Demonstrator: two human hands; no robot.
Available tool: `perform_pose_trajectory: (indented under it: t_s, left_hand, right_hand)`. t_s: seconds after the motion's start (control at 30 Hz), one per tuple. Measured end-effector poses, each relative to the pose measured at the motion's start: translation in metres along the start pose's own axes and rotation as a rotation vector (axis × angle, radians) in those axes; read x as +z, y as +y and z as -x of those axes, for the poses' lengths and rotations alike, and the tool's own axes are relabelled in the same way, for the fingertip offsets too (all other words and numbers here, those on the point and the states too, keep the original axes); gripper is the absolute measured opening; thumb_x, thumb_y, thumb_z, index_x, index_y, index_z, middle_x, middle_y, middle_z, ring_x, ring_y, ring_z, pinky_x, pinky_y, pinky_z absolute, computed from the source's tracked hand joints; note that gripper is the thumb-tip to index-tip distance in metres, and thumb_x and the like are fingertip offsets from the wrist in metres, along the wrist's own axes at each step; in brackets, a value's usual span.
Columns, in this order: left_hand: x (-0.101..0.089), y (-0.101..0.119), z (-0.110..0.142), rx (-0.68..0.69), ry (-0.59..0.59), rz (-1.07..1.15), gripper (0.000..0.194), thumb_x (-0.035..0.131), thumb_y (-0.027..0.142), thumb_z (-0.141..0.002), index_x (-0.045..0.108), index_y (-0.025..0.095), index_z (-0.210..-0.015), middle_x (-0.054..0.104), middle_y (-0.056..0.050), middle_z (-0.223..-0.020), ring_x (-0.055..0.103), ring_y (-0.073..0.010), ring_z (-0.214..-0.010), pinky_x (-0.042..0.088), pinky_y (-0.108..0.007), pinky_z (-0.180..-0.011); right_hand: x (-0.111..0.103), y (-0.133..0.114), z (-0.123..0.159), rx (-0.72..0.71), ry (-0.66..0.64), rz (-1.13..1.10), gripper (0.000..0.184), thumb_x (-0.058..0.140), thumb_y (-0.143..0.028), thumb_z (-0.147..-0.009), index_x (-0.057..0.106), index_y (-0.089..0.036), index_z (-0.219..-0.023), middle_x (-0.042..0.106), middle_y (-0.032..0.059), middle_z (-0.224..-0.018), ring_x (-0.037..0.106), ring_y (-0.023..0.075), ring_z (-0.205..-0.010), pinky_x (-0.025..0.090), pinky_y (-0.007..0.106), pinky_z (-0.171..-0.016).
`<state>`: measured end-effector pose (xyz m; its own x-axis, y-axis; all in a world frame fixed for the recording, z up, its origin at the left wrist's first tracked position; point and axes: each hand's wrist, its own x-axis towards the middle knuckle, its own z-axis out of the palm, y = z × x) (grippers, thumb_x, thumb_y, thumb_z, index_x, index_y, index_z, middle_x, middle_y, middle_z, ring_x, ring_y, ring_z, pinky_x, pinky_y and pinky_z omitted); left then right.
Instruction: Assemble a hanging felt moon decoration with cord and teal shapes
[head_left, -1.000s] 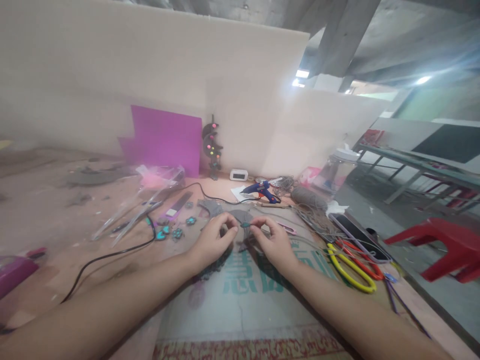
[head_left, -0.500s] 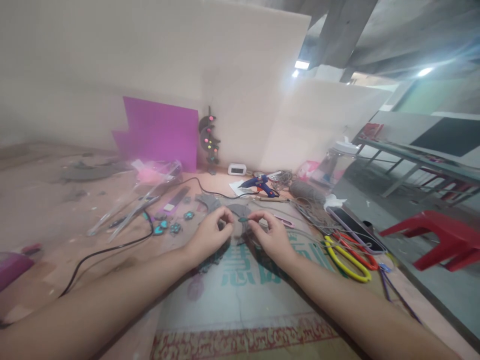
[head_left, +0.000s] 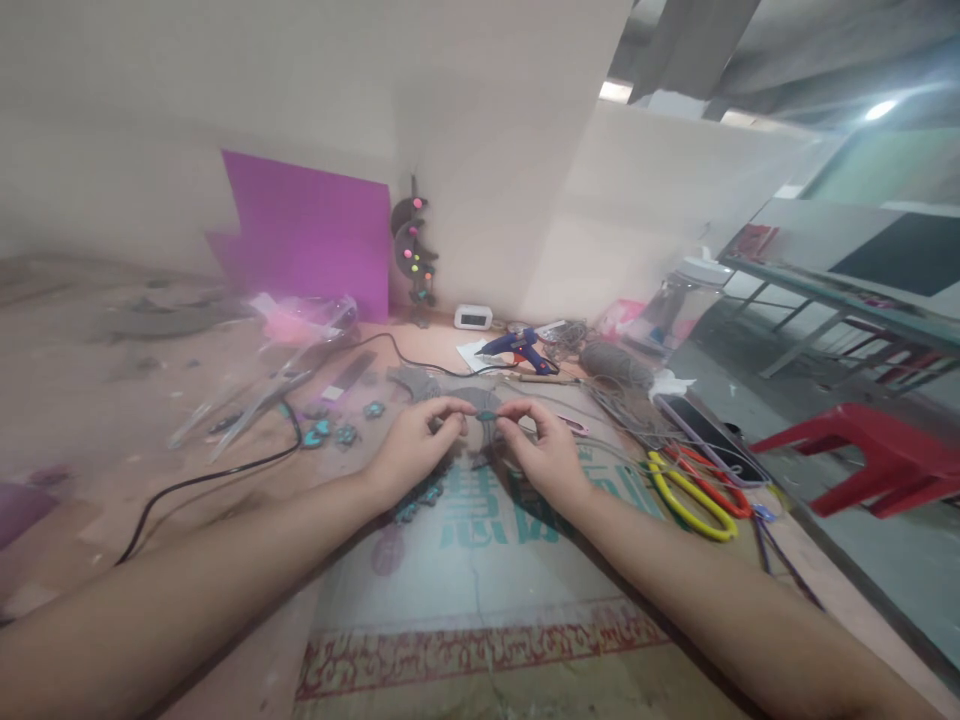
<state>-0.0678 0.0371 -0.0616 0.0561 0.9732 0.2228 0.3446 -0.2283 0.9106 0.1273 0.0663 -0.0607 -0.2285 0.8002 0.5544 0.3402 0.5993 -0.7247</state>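
A small dark teal piece (head_left: pixel 486 415), narrow and pointed at its ends, is held level between my two hands. My right hand (head_left: pixel 547 450) pinches its right end with thumb and forefinger. At the left end, the fingertips of my left hand (head_left: pixel 424 440) are closed and touching it. Just behind the fingers lies a grey felt-like shape (head_left: pixel 472 397), partly covered by the hands. Thin grey cord (head_left: pixel 600 450) runs from near my right hand towards the right. Several teal and grey flower-like pieces (head_left: pixel 346 435) lie left of my left hand.
A blue glue gun (head_left: pixel 517 348) lies behind my hands, near a small white clock (head_left: pixel 472 317). Yellow-handled scissors (head_left: pixel 694 505), a phone (head_left: pixel 709 440) and a grey yarn roll (head_left: pixel 615 366) are at right. A black cable (head_left: pixel 217 478) crosses the left side. A moon-shaped hanging ornament (head_left: pixel 411 245) is against the wall.
My left fingertips have come in to the left end of the teal piece, which only my right hand held before. The view has tilted slightly downward.
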Motion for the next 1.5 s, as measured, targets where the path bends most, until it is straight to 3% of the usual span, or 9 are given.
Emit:
perform_pose_trajectory:
  t_s: [0.27, 0.4, 0.57, 0.67, 0.77, 0.93, 1.5]
  left_hand:
    - [0.0, 0.0036, -0.0017, 0.075, 0.04, -0.076, 0.022, 0.059, 0.036, -0.089, 0.073, 0.018, -0.092, 0.076, -0.004, -0.092, 0.069, -0.0203, -0.088, 0.05, -0.03, -0.081]
    - [-0.0004, 0.003, -0.0006, 0.134, 0.024, -0.089, 0.036, 0.045, 0.04, -0.097, 0.067, 0.017, -0.079, 0.071, -0.005, -0.084, 0.067, -0.0207, -0.086, 0.049, -0.032, -0.084]
    - [0.0013, 0.0013, 0.0013, 0.198, 0.017, -0.149, 0.027, 0.053, 0.038, -0.094, 0.066, 0.018, -0.107, 0.071, -0.008, -0.107, 0.064, -0.0229, -0.1, 0.047, -0.036, -0.091]
    - [0.0017, 0.0018, 0.001, 0.261, -0.033, -0.245, 0.022, 0.054, 0.035, -0.094, 0.067, 0.018, -0.09, 0.072, -0.007, -0.096, 0.063, -0.0226, -0.095, 0.045, -0.037, -0.091]
    - [0.0014, 0.0034, 0.0007, 0.257, -0.01, -0.257, 0.025, 0.051, 0.036, -0.094, 0.063, 0.019, -0.079, 0.069, -0.004, -0.086, 0.062, -0.021, -0.088, 0.045, -0.035, -0.085]
    - [0.0011, 0.0061, 0.0017, 0.189, -0.003, -0.222, 0.028, 0.049, 0.037, -0.094, 0.06, 0.018, -0.076, 0.068, -0.004, -0.084, 0.061, -0.0206, -0.085, 0.045, -0.032, -0.079]
    - [0.0014, 0.0082, 0.0017, 0.22, -0.096, -0.184, 0.034, 0.048, 0.039, -0.094, 0.062, 0.019, -0.072, 0.069, -0.005, -0.08, 0.063, -0.0208, -0.086, 0.046, -0.031, -0.082]
  right_hand:
    - [-0.0002, -0.0017, 0.0003, -0.013, 0.005, -0.002, 0.01, 0.06, -0.028, -0.085, 0.067, -0.021, -0.086, 0.072, 0.0032, -0.084, 0.067, 0.0197, -0.082, 0.054, 0.033, -0.079]
    - [0.0004, -0.0001, 0.0014, -0.008, 0.017, -0.004, 0.01, 0.061, -0.029, -0.085, 0.067, -0.021, -0.087, 0.073, 0.0032, -0.084, 0.067, 0.0198, -0.083, 0.054, 0.033, -0.079]
    - [0.0012, -0.0015, 0.0002, -0.011, -0.012, -0.002, 0.009, 0.06, -0.027, -0.084, 0.067, -0.021, -0.085, 0.072, 0.0033, -0.082, 0.066, 0.0191, -0.079, 0.054, 0.033, -0.077]
    - [0.0013, -0.0041, 0.0002, -0.023, -0.051, -0.01, 0.008, 0.06, -0.026, -0.084, 0.067, -0.021, -0.084, 0.072, 0.0032, -0.081, 0.066, 0.0189, -0.078, 0.054, 0.032, -0.076]
    - [0.0015, -0.0052, 0.0007, -0.028, -0.069, -0.017, 0.01, 0.062, -0.026, -0.084, 0.068, -0.021, -0.09, 0.072, 0.003, -0.084, 0.066, 0.019, -0.08, 0.055, 0.033, -0.078]
    - [0.0017, -0.0042, 0.0006, -0.064, -0.057, -0.009, 0.008, 0.065, -0.025, -0.084, 0.07, -0.022, -0.089, 0.07, 0.0021, -0.081, 0.065, 0.0184, -0.077, 0.054, 0.032, -0.077]
    - [0.0006, -0.0031, 0.0006, -0.097, -0.062, 0.02, 0.008, 0.066, -0.026, -0.086, 0.071, -0.023, -0.081, 0.071, 0.0025, -0.079, 0.065, 0.0195, -0.08, 0.052, 0.033, -0.079]
